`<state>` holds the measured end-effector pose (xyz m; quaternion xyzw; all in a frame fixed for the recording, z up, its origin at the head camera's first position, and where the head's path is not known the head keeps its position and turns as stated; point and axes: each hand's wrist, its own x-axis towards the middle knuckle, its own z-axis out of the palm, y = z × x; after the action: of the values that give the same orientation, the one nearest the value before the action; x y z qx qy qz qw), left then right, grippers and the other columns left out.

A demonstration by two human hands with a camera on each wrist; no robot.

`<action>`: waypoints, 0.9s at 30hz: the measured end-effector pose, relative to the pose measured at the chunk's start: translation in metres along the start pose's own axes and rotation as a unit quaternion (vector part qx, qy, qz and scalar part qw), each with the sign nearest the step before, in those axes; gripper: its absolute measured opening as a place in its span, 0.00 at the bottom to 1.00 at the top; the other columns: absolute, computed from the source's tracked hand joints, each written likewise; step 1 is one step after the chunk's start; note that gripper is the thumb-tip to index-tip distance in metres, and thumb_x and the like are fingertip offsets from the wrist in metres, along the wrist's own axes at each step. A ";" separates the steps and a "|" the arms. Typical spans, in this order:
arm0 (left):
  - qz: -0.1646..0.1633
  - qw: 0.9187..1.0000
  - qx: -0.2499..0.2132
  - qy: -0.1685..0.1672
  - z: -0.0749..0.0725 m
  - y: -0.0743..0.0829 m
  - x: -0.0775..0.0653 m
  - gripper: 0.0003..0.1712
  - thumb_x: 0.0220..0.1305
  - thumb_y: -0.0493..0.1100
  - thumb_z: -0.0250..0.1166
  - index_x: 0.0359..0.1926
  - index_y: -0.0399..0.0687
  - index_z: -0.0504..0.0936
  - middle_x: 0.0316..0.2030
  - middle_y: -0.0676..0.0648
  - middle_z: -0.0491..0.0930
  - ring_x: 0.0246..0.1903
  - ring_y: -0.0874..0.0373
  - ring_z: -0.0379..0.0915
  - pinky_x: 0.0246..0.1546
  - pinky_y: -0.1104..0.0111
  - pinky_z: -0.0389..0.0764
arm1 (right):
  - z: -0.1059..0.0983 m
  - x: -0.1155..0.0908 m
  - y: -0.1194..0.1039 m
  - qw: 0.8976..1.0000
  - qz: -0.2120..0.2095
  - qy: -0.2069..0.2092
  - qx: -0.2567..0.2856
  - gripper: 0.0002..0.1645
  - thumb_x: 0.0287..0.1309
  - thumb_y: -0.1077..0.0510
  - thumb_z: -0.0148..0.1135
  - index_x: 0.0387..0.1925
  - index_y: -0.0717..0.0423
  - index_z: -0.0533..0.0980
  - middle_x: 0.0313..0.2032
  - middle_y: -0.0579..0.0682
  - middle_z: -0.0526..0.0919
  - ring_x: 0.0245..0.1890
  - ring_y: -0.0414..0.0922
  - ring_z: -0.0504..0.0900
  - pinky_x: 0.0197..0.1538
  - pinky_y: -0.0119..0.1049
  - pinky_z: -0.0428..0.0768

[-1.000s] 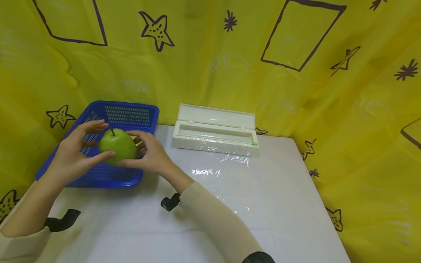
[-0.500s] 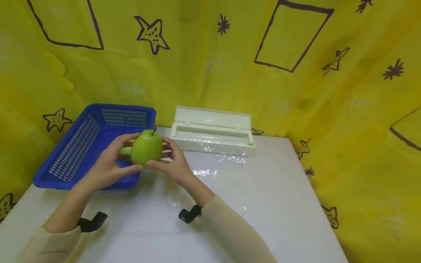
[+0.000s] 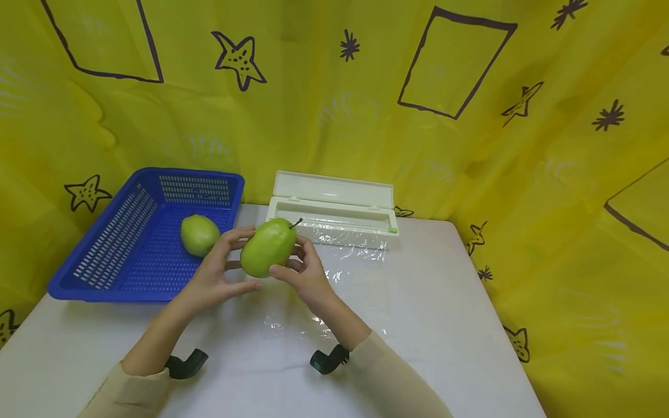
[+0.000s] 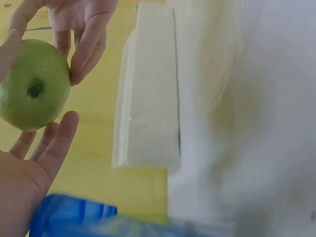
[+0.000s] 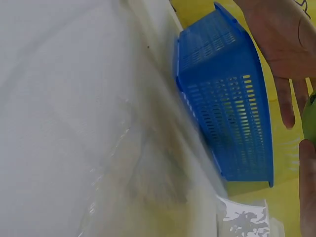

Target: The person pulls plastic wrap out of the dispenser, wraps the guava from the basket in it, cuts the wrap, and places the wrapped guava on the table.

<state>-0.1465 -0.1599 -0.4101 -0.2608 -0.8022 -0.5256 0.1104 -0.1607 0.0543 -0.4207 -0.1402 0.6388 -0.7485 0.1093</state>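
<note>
A green pear (image 3: 268,248), its stem tilted up to the right, is held in the air over the white table. My right hand (image 3: 308,273) grips it from the right, thumb in front and fingers behind. On the other side, my left hand (image 3: 214,278) rests its fairly straight fingers against the pear, its thumb apart below. The left wrist view has the pear's (image 4: 37,86) blossom end facing the camera. Behind the left hand, a second green pear (image 3: 199,235) lies in a blue plastic basket (image 3: 117,244).
A white cling film dispenser (image 3: 334,203) with its lid raised stands at the back of the table. Clear film (image 3: 334,302) stretches from it over the tabletop beneath the pear. A yellow patterned curtain (image 3: 313,87) surrounds the table's back and right side.
Both hands have carried the pear rightward from over the basket to above the film. The pear has tilted, its stem now pointing right. The left thumb has come away, and the second pear is uncovered.
</note>
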 end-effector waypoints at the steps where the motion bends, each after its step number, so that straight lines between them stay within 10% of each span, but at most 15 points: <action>1: -0.004 1.000 -0.007 -0.001 0.004 -0.001 0.001 0.57 0.40 0.30 0.82 0.71 0.47 0.62 0.71 0.44 0.62 0.62 0.50 0.69 0.49 0.64 0.82 | -0.002 -0.002 0.000 1.000 0.004 0.003 0.002 0.43 0.54 0.62 0.71 0.68 0.49 0.61 0.55 0.54 0.74 0.51 0.47 0.82 0.53 0.39 0.83; 17: 0.032 0.998 -0.044 -0.041 0.052 0.000 -0.005 0.48 0.44 0.36 0.82 0.68 0.48 0.70 0.65 0.45 0.71 0.63 0.58 0.68 0.45 0.61 0.85 | -0.079 -0.041 0.000 0.998 -0.023 -0.034 -0.037 0.52 0.56 0.52 0.74 0.73 0.54 0.54 0.60 0.58 0.73 0.53 0.46 0.79 0.53 0.38 0.83; 27: 0.044 0.989 -0.039 -0.134 0.065 -0.006 0.000 0.44 0.49 0.41 0.80 0.67 0.56 0.71 0.67 0.47 0.71 0.63 0.50 0.70 0.47 0.61 0.84 | -0.105 -0.053 -0.011 0.987 -0.034 -0.073 -0.140 0.35 0.51 0.64 0.75 0.62 0.57 0.72 0.60 0.60 0.76 0.54 0.56 0.80 0.55 0.41 0.82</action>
<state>-0.1431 -0.1036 -0.4424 -0.3679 -0.7765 -0.5114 0.0150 -0.1481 0.1717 -0.4287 -0.2300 0.7223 -0.6429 0.1098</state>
